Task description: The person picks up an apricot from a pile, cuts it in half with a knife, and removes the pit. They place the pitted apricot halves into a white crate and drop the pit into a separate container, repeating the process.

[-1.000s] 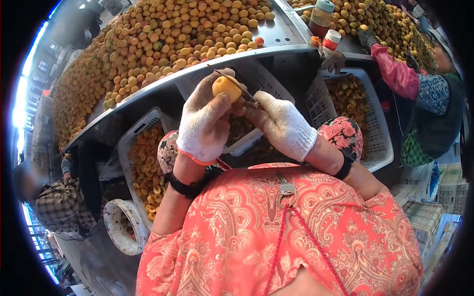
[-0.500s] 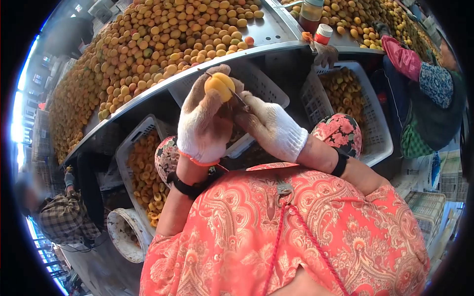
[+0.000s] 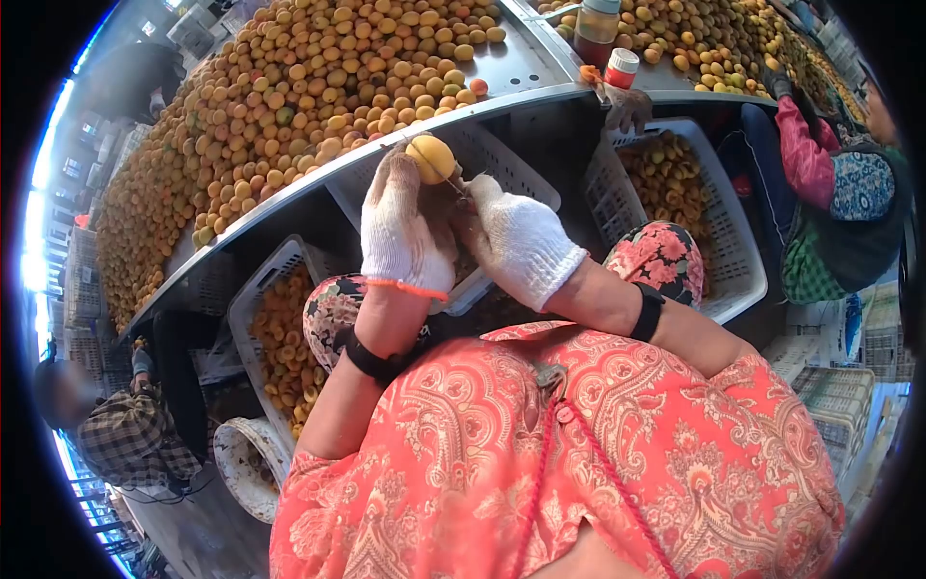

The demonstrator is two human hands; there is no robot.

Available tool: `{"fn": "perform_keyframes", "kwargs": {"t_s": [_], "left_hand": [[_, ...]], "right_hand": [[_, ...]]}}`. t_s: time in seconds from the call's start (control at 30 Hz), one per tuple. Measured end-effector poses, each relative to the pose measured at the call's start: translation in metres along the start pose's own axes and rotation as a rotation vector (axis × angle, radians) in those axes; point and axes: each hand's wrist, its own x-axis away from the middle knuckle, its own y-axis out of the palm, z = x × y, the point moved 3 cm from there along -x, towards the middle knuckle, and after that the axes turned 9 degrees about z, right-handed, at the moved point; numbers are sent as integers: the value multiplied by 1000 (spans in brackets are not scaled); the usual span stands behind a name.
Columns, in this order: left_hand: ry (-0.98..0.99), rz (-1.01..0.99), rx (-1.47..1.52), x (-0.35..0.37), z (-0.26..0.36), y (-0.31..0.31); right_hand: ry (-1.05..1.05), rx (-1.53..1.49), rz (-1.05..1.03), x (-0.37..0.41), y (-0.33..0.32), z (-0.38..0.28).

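Observation:
In a white glove with an orange cuff, my left hand is closed around a yellow apricot, held up just below the table's metal edge. My right hand, also gloved in white, grips a small dark tool at the fruit's right side; a thin line from it crosses the apricot's face. Both hands are close together over a partly hidden crate. The lower fingers of my left hand are in shadow.
Whole apricots are heaped on the metal table. A jar and red bottle stand there. Crates of cut fruit flank my knees. A white bucket is lower left. People sit left and right.
My left hand and the apricot have moved slightly up in view, and the glove has turned. My right hand has shifted a little left. The person on the right has moved an arm farther over the table.

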Motion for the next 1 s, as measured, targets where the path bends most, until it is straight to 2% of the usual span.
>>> {"fn": "perform_keyframes", "kwargs": {"t_s": [0.13, 0.2, 0.3, 0.37, 0.43, 0.47, 0.5, 0.53, 0.6, 0.63, 0.7, 0.73, 0.77, 0.83, 0.87, 0.9, 0.97, 1.0], "left_hand": [[20, 25, -37, -2, 2, 7], [130, -23, -389, -2, 12, 15], [143, -75, -458, -5, 15, 11], [106, -25, -467, -10, 11, 7], [-101, -6, -147, -22, 2, -5], [-102, 93, -199, -20, -2, 2], [-103, 86, -200, -24, -2, 0], [-22, 53, -336, -29, 0, -6], [134, -10, -523, -35, 7, -5], [137, -17, -522, -37, 6, -2], [292, 4, -507, -33, 8, 15], [186, 14, -457, -26, 9, 21], [190, 11, -455, -29, 8, 13], [296, -202, -604, -33, 1, -3], [263, -167, -746, -28, 4, 0], [260, -185, -738, -24, 1, 1], [-188, 258, -300, -19, -21, 1], [-200, 303, -214, -21, -32, 1]], "right_hand": [[-3, -33, 46, -3, -1, 3], [-86, -186, 164, -5, -8, -1], [-77, -172, 146, -5, -13, -6], [-17, -110, 86, -7, -10, -3], [41, -50, 31, -9, -8, -2], [34, -61, 48, -10, -9, -2], [25, -72, 64, -10, -10, -1], [24, -70, 69, -10, -10, -1], [-67, -237, 210, -11, -15, -1], [-71, -234, 217, -11, -15, 0], [16, -199, 122, -13, -14, 3], [7, -196, 127, -14, -13, 4], [4, -196, 140, -15, -11, 6], [13, -193, 153, -11, -11, 9], [25, -145, 134, -11, -11, 9], [35, -91, 124, -12, -12, 9], [14, 51, 176, -11, 0, 19], [13, 94, 178, -9, 4, 23]]}}
